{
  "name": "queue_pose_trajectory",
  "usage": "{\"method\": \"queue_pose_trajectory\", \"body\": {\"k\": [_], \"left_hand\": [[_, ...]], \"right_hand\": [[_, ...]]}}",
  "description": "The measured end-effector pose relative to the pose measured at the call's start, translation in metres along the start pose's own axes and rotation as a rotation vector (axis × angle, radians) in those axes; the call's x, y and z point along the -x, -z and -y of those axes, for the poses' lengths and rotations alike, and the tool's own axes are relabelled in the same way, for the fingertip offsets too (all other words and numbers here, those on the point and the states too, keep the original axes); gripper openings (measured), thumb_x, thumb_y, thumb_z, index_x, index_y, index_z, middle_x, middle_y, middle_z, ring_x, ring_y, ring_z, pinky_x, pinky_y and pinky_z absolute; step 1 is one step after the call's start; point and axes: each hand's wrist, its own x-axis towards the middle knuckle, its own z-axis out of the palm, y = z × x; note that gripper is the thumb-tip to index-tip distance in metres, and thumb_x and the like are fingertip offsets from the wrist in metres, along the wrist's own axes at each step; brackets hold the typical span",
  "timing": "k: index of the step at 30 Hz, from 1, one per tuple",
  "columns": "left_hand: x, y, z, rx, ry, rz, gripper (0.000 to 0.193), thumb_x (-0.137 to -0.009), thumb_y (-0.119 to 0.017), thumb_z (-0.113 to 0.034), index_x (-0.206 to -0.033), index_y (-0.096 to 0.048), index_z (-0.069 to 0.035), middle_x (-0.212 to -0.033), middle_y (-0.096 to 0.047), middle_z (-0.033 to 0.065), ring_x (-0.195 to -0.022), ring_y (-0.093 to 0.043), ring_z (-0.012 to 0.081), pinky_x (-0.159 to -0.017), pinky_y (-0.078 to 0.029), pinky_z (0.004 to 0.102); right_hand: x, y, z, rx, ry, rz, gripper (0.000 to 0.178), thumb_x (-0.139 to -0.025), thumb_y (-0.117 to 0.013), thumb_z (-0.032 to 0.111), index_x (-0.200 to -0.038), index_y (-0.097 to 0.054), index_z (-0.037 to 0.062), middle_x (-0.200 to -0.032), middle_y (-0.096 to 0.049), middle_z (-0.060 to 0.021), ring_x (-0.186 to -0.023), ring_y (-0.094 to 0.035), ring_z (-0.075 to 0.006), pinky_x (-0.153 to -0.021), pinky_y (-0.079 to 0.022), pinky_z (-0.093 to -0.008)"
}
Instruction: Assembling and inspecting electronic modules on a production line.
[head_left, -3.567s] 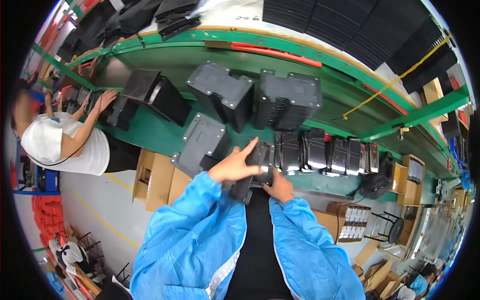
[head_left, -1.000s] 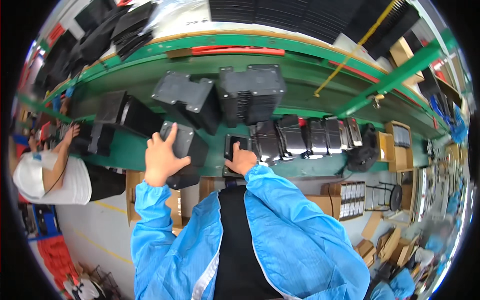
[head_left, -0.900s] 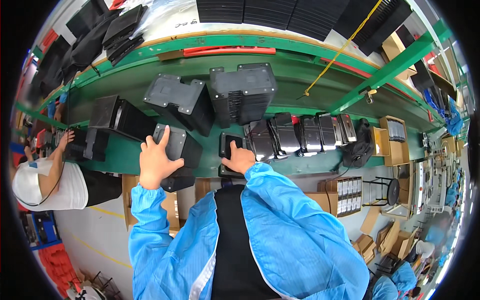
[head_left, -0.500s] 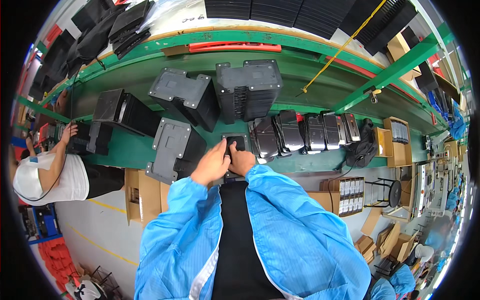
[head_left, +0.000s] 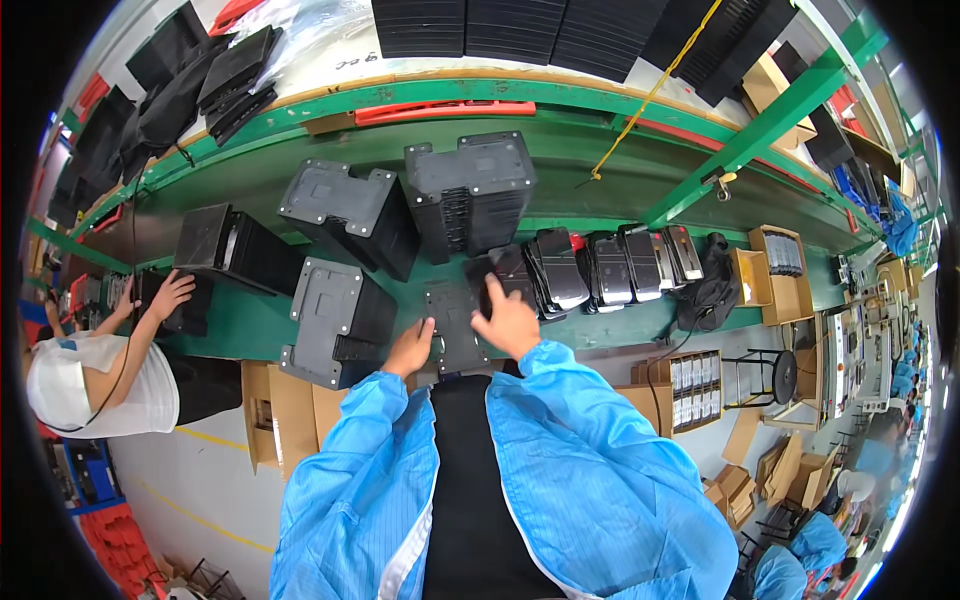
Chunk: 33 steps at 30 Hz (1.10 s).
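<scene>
A dark grey rectangular plate [head_left: 456,330] with holes lies in front of me on the green bench. At its left edge is my left hand [head_left: 409,348], with its thumb and a finger stretched along the plate and the other fingers partly hidden. My right hand [head_left: 512,322] is over the plate's right side, index finger extended and thumb spread. Its fingertips reach a flat black panel [head_left: 488,272] at the left end of a row of glossy black panels [head_left: 556,268]. Whether they touch it is hard to see.
Tall stacks of dark grey plates [head_left: 335,310] stand to the left and behind. Further right are a black bag [head_left: 714,290] and a cardboard box [head_left: 783,285]. A yellow cord [head_left: 640,110] hangs from above. Another person [head_left: 105,375] works at the left.
My hands have drawn apart. The right has moved off the plate toward the black panels; the small black piece it covered no longer lies on the plate. The left has shifted to the plate's edge.
</scene>
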Motion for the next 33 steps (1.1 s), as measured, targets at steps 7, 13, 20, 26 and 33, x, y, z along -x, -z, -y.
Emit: {"method": "queue_pose_trajectory", "body": {"k": [7, 13, 20, 26, 33], "left_hand": [[0.018, -0.003, -0.05, -0.124, -0.02, -0.265, 0.096, -0.09, -0.066, -0.051, -0.16, -0.021, -0.004, -0.148, -0.04, 0.035, -0.13, -0.051, 0.0502, -0.109, -0.044, 0.0504], [-0.024, -0.049, -0.094, -0.385, 0.061, -0.347, 0.124, -0.072, -0.079, -0.056, -0.163, -0.012, -0.006, -0.138, -0.037, 0.0404, -0.122, -0.05, 0.0561, -0.101, -0.047, 0.0554], [-0.014, -0.043, -0.118, -0.382, 0.234, -0.281, 0.128, -0.07, -0.079, -0.059, -0.165, -0.007, -0.011, -0.137, -0.035, 0.0419, -0.115, -0.051, 0.0561, -0.1, -0.046, 0.0559], [-0.014, -0.018, -0.063, -0.007, -0.01, -0.376, 0.126, -0.07, -0.078, -0.059, -0.166, -0.009, -0.016, -0.134, -0.038, 0.0421, -0.111, -0.053, 0.0537, -0.1, -0.047, 0.0527], [0.182, 0.153, -0.167, -0.181, -0.446, -0.454, 0.11, -0.063, -0.082, -0.05, -0.161, -0.035, -0.028, -0.116, -0.05, 0.0251, -0.105, -0.055, 0.0456, -0.091, -0.05, 0.0479]], "right_hand": [[0.007, -0.034, -0.039, -0.11, 0.16, 0.053, 0.075, -0.082, -0.07, 0.032, -0.148, -0.041, 0.0086, -0.121, -0.058, -0.0251, -0.096, -0.066, -0.0463, -0.081, -0.058, -0.0532], [0.054, -0.089, -0.05, -0.145, 0.167, 0.251, 0.055, -0.081, -0.076, 0.021, -0.128, -0.05, 0.0061, -0.123, -0.061, -0.0234, -0.104, -0.065, -0.0455, -0.083, -0.055, -0.0526], [0.052, -0.095, -0.058, -0.115, 0.198, 0.228, 0.059, -0.077, -0.083, 0.02, -0.125, -0.051, 0.0085, -0.116, -0.067, -0.0214, -0.102, -0.066, -0.0454, -0.078, -0.053, -0.0535], [0.043, -0.089, -0.057, -0.028, 0.226, 0.268, 0.062, -0.076, -0.084, 0.024, -0.126, -0.051, 0.0076, -0.112, -0.068, -0.0231, -0.099, -0.066, -0.0457, -0.077, -0.053, -0.0546], [0.001, -0.111, -0.021, 0.026, 0.178, 0.213, 0.098, -0.083, -0.071, 0.055, -0.155, -0.027, 0.0053, -0.093, -0.073, -0.0227, -0.085, -0.072, -0.0431, -0.073, -0.057, -0.0531]]}}
